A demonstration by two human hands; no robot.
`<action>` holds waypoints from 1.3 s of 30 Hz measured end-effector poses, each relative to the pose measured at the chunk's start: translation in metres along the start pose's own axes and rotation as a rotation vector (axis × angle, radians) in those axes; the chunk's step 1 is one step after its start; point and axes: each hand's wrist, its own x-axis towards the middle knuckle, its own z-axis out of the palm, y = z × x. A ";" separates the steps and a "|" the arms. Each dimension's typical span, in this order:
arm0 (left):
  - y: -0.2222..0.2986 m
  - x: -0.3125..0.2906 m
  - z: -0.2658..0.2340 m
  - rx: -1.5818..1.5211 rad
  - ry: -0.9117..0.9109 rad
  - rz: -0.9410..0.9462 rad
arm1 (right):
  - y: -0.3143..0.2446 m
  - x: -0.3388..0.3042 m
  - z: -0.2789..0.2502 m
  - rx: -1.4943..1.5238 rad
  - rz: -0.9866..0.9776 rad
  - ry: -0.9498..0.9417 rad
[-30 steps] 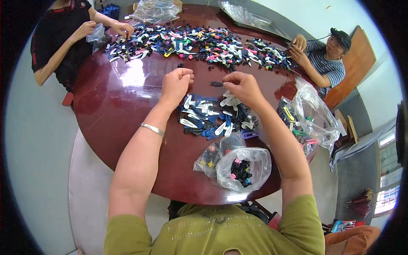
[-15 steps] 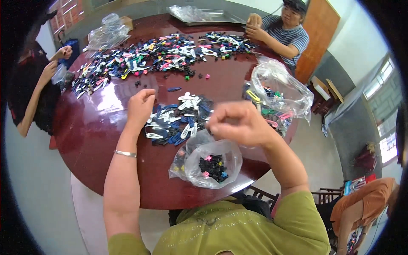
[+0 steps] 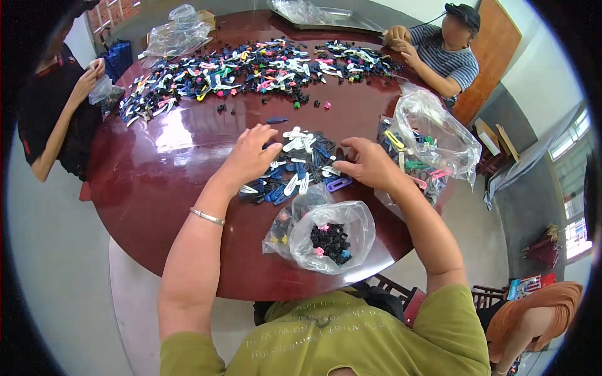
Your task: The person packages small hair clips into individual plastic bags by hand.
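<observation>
A small pile of snap hair clips [image 3: 292,164], mostly white, dark blue and black, lies on the dark red table in front of me. My left hand [image 3: 251,156] is at the pile's left side, fingers spread and empty. Across from it, my right hand [image 3: 371,164] is at the right edge, fingers curved and apart, with nothing visible in them. A purple hair clip [image 3: 339,184] lies just below its fingertips. Nearer to me stands an open clear plastic bag [image 3: 362,241] holding small black claw clips [image 3: 330,243] and a few pink and blue ones.
On the right, a clear bag [image 3: 439,135] lies over coloured hair clips. A long heap of mixed clips [image 3: 251,69] spreads across the far side. A metal tray [image 3: 338,22] stands behind it. One person [image 3: 442,56] sits far right; another [image 3: 56,113] is at the left.
My left hand has moved right to the pile and its fingers have spread. My right hand has lowered to the pile's edge, where a purple clip now shows. The view has shifted slightly.
</observation>
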 end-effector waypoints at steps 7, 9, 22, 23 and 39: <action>0.017 0.005 -0.010 -0.353 0.073 -0.155 | -0.021 0.030 0.025 0.076 -0.195 -0.050; 0.002 0.003 -0.011 -0.327 0.246 -0.149 | -0.029 0.045 0.028 0.317 -0.088 -0.014; -0.033 0.003 0.001 0.269 0.182 -0.233 | 0.024 0.194 0.076 -0.029 0.110 0.343; -0.030 0.003 0.001 0.289 0.171 -0.238 | 0.024 0.201 0.078 -0.034 0.102 0.341; -0.027 0.005 -0.003 0.270 0.158 -0.243 | -0.009 0.231 0.089 -0.201 -0.130 0.214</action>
